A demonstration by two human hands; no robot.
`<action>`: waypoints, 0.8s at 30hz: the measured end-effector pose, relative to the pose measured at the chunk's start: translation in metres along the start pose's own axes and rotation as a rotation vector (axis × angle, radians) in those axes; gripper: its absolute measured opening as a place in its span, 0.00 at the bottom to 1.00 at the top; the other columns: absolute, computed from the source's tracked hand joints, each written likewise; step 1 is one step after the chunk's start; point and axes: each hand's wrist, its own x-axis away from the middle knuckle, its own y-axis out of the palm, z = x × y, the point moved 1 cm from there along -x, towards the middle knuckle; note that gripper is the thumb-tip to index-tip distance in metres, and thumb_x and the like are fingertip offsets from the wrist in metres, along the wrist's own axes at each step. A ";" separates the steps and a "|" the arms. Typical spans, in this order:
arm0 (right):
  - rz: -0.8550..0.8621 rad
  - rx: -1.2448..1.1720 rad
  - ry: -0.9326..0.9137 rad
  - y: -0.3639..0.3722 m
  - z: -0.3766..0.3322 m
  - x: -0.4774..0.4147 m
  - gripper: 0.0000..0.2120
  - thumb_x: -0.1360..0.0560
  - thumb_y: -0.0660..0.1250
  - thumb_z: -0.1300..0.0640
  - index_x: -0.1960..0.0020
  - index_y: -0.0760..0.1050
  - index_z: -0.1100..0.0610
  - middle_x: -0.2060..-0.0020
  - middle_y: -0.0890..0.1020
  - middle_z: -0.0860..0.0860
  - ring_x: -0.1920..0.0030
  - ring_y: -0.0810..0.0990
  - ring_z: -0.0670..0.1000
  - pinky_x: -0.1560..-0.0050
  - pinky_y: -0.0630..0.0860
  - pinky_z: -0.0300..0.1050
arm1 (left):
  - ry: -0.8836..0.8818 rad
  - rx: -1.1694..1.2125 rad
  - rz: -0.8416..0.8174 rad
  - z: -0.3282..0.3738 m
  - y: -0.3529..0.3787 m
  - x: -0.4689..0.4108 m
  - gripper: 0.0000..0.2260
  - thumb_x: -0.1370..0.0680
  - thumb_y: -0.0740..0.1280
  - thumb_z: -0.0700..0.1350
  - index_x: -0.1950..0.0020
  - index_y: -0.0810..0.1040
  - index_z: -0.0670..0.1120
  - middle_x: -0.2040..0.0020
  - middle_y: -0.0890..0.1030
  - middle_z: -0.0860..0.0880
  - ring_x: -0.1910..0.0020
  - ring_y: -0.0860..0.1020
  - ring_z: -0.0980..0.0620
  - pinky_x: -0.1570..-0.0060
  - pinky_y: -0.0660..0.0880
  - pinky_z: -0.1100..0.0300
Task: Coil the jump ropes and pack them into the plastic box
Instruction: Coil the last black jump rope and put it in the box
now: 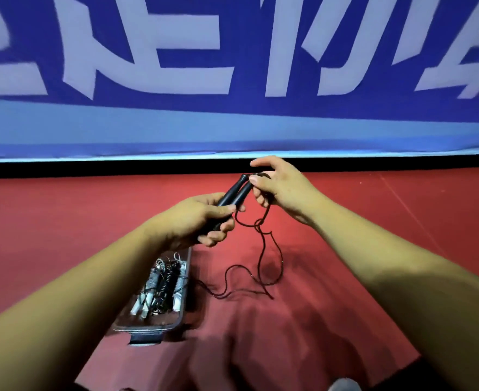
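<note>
My left hand (pixel 201 221) grips two black jump rope handles (pixel 234 194) side by side, their tips pointing up and to the right. My right hand (pixel 279 187) pinches the thin black cord (pixel 263 249) at the handle tips, with a loop of it around the fingers. The rest of the cord hangs down and lies in loose curves on the red floor. A clear plastic box (pixel 150 325) stands on the floor under my left forearm. It holds several coiled ropes with white and black handles (pixel 162 283).
A red floor (pixel 63 221) spreads all around. A blue banner with large white characters (pixel 232 66) runs along the wall ahead, above a black baseboard strip. A grey shoe tip (pixel 344 385) shows at the bottom edge.
</note>
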 end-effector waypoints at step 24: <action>-0.294 -0.011 0.196 0.031 -0.003 0.037 0.11 0.16 0.55 0.57 0.53 0.72 0.61 0.73 0.66 0.50 0.77 0.64 0.46 0.72 0.63 0.39 | 0.386 0.597 0.558 0.030 -0.022 0.025 0.11 0.19 0.64 0.46 0.60 0.68 0.47 0.71 0.67 0.50 0.74 0.72 0.54 0.74 0.71 0.64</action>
